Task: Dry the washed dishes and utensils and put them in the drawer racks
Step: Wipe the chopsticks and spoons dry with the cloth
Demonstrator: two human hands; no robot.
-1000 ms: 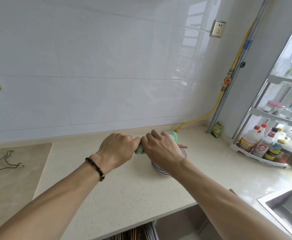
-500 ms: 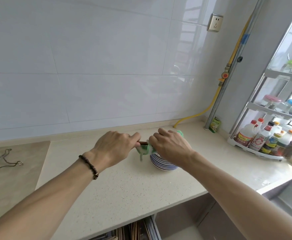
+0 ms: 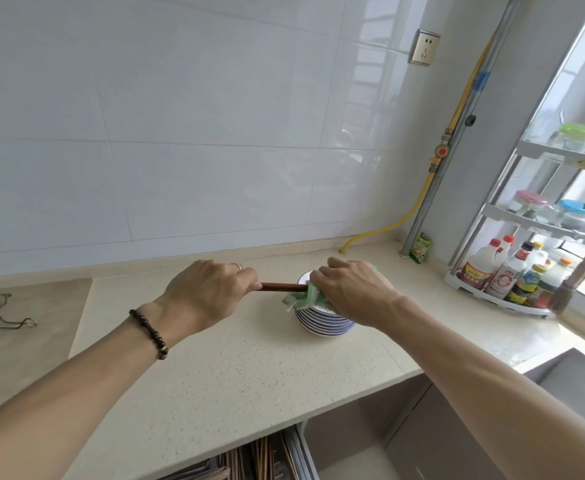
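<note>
Left hand (image 3: pixel 211 292) grips brown chopsticks (image 3: pixel 280 287); right hand (image 3: pixel 353 291) at 3 o'clock clutches green cloth (image 3: pixel 301 299) round them, above plate stack (image 3: pixel 322 323) on worktop (image 3: pixel 232 375).

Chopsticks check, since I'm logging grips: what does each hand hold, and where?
Left hand grips the brown chopsticks by one end; right hand grips the green cloth wrapped around their other end.

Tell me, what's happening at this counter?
A person is drying chopsticks. The left hand grips one end of the dark sticks, and the right hand wraps a green cloth round the other end, just above a stack of plates on the counter. Below the counter edge an open drawer shows more sticks. Bottles sit on a rack to the right.
</note>
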